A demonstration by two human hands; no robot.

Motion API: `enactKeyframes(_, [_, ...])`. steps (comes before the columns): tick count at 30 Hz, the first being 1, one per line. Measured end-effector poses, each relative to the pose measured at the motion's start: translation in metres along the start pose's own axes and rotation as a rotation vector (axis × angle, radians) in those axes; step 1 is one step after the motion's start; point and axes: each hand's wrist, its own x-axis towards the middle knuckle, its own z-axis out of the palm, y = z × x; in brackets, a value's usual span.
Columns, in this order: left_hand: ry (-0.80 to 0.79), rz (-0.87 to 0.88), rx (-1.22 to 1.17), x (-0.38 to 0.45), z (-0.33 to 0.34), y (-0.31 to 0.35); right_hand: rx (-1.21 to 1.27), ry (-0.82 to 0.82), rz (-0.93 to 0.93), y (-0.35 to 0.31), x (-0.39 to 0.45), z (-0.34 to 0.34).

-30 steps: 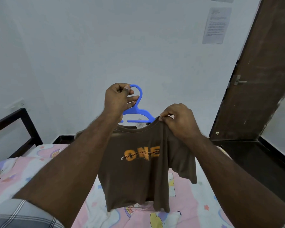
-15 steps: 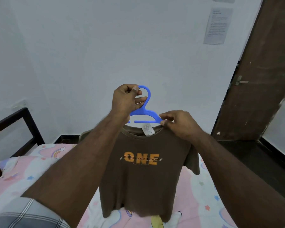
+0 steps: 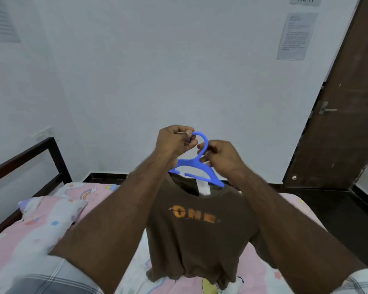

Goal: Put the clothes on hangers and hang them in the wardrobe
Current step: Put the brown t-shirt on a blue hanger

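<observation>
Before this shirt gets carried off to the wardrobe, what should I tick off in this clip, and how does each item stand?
1. Left hand grips the blue hanger at its hook: ok.
2. Right hand fingers curled at the hanger's neck: ok.
3. Brown T-shirt hangs from the hanger, collar at its bar: ok.
4. Both shoulders seated on the hanger arms: cannot tell, forearms hide them.
5. Hem clear of the bed: not ok, it bunches on the sheet.
6. Wardrobe in sight: not ok; only the wall and a door show.
</observation>
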Motion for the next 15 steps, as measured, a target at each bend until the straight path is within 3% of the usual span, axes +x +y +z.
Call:
enactKeyframes(6, [0.029, 0.027, -0.031, -0.002, -0.001, -0.006, 0.413, -0.028, 0.009, -0.009, 0.002, -0.004])
enactKeyframes(11, [0.004, 0.061, -0.013, -0.006, 0.003, -0.003, 0.106, 0.093, -0.099, -0.017, 0.008, -0.003])
enactKeyframes(15, [-0.084, 0.030, 0.028, -0.007, -0.006, 0.001, 0.053, 0.138, -0.108, -0.021, 0.013, -0.005])
